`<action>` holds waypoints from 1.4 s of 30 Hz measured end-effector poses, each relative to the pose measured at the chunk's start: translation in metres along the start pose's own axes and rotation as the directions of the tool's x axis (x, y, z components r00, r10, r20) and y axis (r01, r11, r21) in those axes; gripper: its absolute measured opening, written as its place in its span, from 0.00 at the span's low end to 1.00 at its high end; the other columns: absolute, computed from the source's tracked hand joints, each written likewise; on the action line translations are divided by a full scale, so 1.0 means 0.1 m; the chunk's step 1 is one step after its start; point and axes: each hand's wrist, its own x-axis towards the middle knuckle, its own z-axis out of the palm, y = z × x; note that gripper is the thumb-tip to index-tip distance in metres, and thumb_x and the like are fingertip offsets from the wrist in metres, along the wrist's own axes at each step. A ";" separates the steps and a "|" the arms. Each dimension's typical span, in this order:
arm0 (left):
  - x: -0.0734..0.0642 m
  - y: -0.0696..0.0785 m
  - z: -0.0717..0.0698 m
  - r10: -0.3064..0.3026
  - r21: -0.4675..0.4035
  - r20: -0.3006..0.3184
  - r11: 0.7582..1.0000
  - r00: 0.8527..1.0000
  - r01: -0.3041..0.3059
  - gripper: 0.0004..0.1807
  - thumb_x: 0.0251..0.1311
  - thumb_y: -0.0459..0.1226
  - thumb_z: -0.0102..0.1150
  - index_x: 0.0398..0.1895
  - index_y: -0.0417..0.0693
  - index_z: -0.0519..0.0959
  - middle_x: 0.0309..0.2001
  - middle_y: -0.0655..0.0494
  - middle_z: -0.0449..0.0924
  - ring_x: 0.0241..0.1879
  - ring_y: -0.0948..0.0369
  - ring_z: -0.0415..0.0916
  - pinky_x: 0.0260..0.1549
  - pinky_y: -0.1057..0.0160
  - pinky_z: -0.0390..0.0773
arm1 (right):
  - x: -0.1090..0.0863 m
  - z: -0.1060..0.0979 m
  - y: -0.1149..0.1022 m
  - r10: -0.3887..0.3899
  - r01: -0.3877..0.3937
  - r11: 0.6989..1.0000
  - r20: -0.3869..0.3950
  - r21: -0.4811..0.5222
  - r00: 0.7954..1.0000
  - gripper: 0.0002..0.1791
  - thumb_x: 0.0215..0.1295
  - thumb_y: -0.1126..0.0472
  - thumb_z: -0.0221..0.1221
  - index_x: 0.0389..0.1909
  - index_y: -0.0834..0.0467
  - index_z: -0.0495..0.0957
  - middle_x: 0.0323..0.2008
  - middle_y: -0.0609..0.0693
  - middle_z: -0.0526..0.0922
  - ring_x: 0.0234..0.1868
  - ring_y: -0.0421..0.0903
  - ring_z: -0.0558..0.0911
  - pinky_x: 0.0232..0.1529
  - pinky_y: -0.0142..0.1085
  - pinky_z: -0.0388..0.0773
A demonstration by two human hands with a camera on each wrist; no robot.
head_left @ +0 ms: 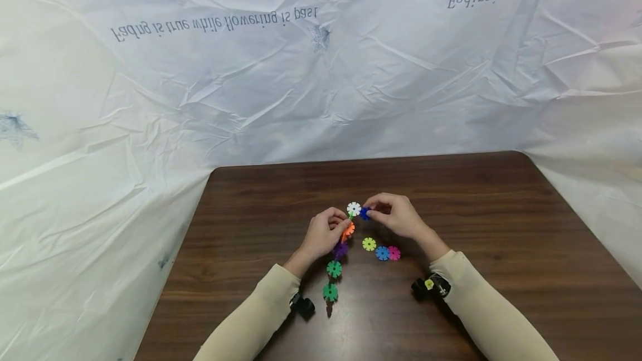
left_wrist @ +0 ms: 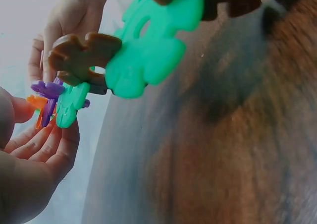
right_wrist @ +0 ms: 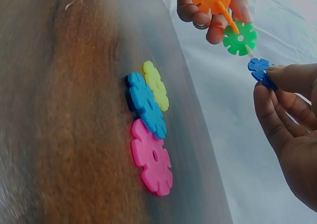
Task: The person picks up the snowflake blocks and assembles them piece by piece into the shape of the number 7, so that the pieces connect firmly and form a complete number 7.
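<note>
My left hand (head_left: 321, 234) grips a chain of slotted plastic discs near its upper part, around the orange disc (right_wrist: 205, 3) and a light green disc (right_wrist: 236, 41). Beyond these, at the far end, is a white disc (head_left: 353, 205). A dark blue disc (right_wrist: 257, 70) is pinched between thumb and fingers of my right hand (head_left: 399, 217), its edge right at the white disc. Toward me the chain runs on through a purple disc (head_left: 341, 249), two green discs and brown ones, among them a brown disc (left_wrist: 74, 58) seen between the greens.
Right of the chain, three loose discs lie on the dark wooden table (head_left: 501, 227): yellow (head_left: 369, 240), light blue (head_left: 381, 249) and pink (head_left: 395, 249). The light blue and pink ones overlap. A pale printed sheet (head_left: 301, 82) hangs behind the table's far edge.
</note>
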 end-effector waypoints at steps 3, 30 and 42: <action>0.00 0.00 0.00 0.006 -0.014 0.004 1.000 1.000 -0.006 0.08 0.67 0.42 0.59 0.42 0.48 0.79 0.36 0.55 0.87 0.35 0.64 0.82 0.35 0.67 0.81 | 0.00 0.01 -0.01 0.007 -0.007 1.000 -0.023 0.005 1.000 0.08 0.63 0.63 0.64 0.42 0.52 0.83 0.33 0.44 0.83 0.32 0.38 0.80 0.32 0.33 0.80; -0.01 0.01 -0.02 0.054 -0.059 0.018 0.997 0.998 -0.053 0.23 0.66 0.39 0.60 0.64 0.52 0.73 0.39 0.53 0.85 0.32 0.65 0.82 0.33 0.68 0.80 | 0.01 0.07 -0.03 -0.121 0.116 0.992 -0.118 -0.045 0.986 0.07 0.58 0.67 0.67 0.38 0.55 0.85 0.34 0.45 0.85 0.33 0.38 0.82 0.32 0.33 0.81; -0.03 -0.03 -0.01 0.006 -0.144 0.016 0.990 1.000 -0.003 0.23 0.63 0.39 0.63 0.61 0.51 0.73 0.44 0.52 0.85 0.40 0.61 0.84 0.36 0.66 0.82 | -0.01 0.14 -0.03 -0.148 0.144 0.989 -0.128 -0.045 0.981 0.08 0.57 0.66 0.68 0.37 0.52 0.85 0.34 0.44 0.86 0.34 0.38 0.83 0.33 0.33 0.82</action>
